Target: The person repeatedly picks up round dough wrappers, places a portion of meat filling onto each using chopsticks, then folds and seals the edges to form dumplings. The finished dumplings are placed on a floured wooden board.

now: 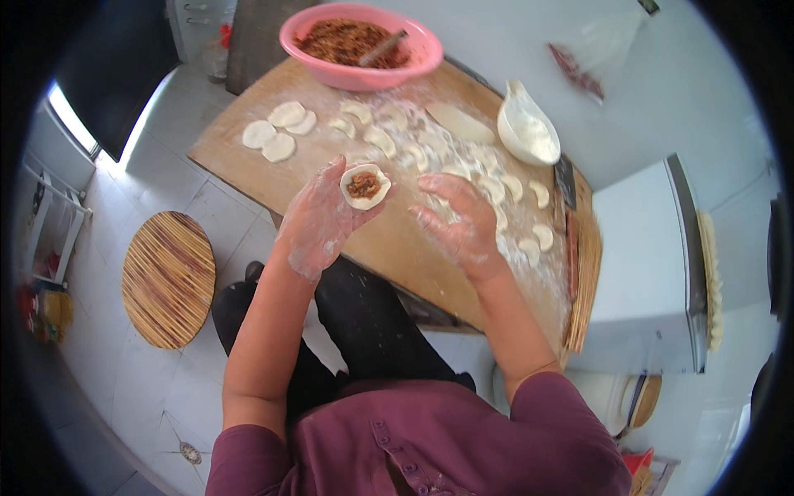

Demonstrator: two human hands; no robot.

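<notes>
My left hand (329, 211), dusted with flour, holds a round dough wrapper (366, 186) with reddish-brown filling (363, 185) at its centre; the wrapper is unfolded. To its right my right hand (456, 217) hovers over the board, fingers apart and holding nothing. Several flat dough wrappers (278, 147) lie at the left of the floured wooden board (397, 239). Folded crescent dumplings (379, 141) are spread over the middle and right. Behind them stands a pink bowl (361, 79) of filling with a utensil (383, 48) in it.
A white scoop-shaped container (527, 127) of flour stands at the board's back right. A straw brush or broom (586, 279) lies along the right edge, beside a white appliance (645, 266). On the tiled floor at left is a round slatted mat or stool top (169, 279).
</notes>
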